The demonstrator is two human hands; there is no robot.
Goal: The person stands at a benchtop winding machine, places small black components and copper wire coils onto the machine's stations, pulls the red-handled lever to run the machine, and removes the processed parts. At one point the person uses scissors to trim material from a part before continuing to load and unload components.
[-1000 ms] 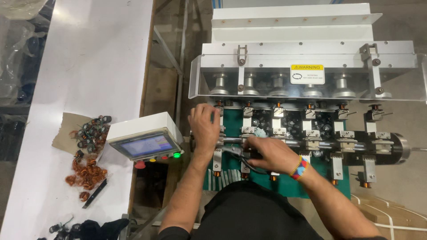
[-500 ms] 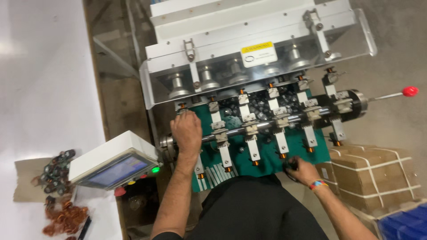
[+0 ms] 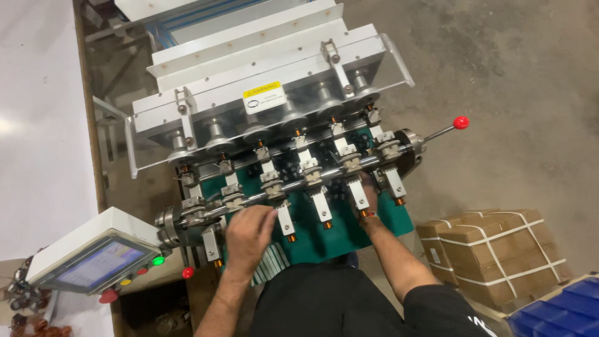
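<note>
Your left hand (image 3: 248, 232) rests on the steel shaft (image 3: 293, 185) of the winding machine (image 3: 274, 125), near that shaft's left end, fingers (image 3: 265, 214) curled together over a clamp block and a white holder arm (image 3: 285, 218); whether they pinch anything is hidden under your palm. Your right hand (image 3: 369, 198) reaches in under the shaft's right half, behind another white arm, and its fingers are out of sight, so I cannot tell if they are apart or closed. The shaft is a polished round bar running slantwise across the green base plate (image 3: 324, 240), carrying a row of square metal clamps, each with a flat white arm ending in a small copper-coloured tip (image 3: 291, 238). Both your hands sit among hard edges and narrow gaps: if the shaft turned or the red-knobbed lever (image 3: 460, 122) at the shaft's right end were bumped, fingers could be nipped between clamps and arms, and a sleeve or wristband could catch. Above the shaft, round grey spindles sit under a clear plastic guard (image 3: 399, 59), glossy and rigid. Left of and below the shaft's left end stands a white control box (image 3: 93, 256) with a screen and coloured buttons, close enough for your elbow to press one. Right of the shaft, on the concrete floor, lie strapped cardboard cartons (image 3: 493, 249).
</note>
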